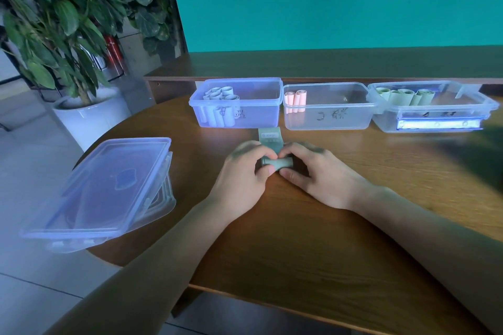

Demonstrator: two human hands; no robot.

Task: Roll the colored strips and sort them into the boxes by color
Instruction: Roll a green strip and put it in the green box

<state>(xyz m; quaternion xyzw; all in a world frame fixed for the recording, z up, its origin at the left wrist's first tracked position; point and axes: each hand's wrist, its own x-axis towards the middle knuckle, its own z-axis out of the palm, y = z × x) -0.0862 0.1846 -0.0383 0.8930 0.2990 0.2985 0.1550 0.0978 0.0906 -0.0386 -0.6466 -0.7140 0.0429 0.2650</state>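
Observation:
A pale green strip (272, 141) lies on the wooden table (299, 239), its near end wound into a roll between my hands. My left hand (245, 168) pinches the roll's left end and my right hand (313, 168) pinches its right end. The flat tail points away toward the boxes. Three clear boxes stand in a row behind: the left box (261, 114) holds several pale blue rolls (220, 95), the middle box (340, 117) holds pink rolls (295, 99), and the right box (435, 119) holds several green rolls (402, 95).
A stack of clear lidded boxes (106, 190) sits at the table's left edge, overhanging it. A potted plant (62, 35) in a white pot stands on the floor to the left. A raised wooden ledge (326, 65) runs behind the boxes.

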